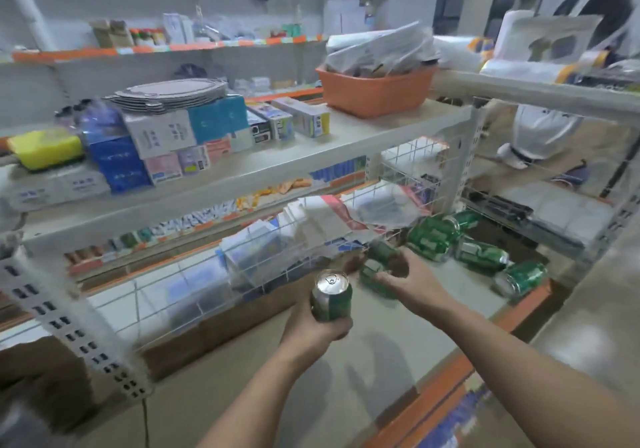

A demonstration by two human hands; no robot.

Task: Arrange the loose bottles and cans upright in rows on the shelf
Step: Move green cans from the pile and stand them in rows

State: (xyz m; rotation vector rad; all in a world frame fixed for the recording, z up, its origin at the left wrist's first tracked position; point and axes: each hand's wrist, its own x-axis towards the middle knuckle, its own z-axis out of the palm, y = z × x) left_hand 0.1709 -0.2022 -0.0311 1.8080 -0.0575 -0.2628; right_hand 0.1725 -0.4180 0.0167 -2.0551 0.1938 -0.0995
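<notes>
Two bare forearms reached in from the lower edge toward the grey shelf board with the orange front lip (391, 354). The left hand (313, 330) was closed around a green aluminium drink can with a silver top (331, 297), fingers wrapped round its lower half. That can stood upright in the grip, long axis vertical, pull-tab end facing up toward the camera, held above the board.

The right hand (403, 283), ahead and to the right of the left, was curled over a second green can (375, 276) lying on the board. Motion blur smeared this spot; I could not tell whether the fingers had closed fully. That can lay on its side, its long axis seeming to run away from the hand toward the back of the shelf.

Beyond and right of the right hand, a loose cluster of green cans (467, 245) lay tipped over on the same board, axes pointing in mixed directions, several touching one another. The one nearest the orange lip (521, 278) showed its silver end toward the left.

Left of both hands, a white wire-mesh divider (194, 285) stood on the board. Above, an orange plastic tub (375, 94) sat on the upper shelf.
</notes>
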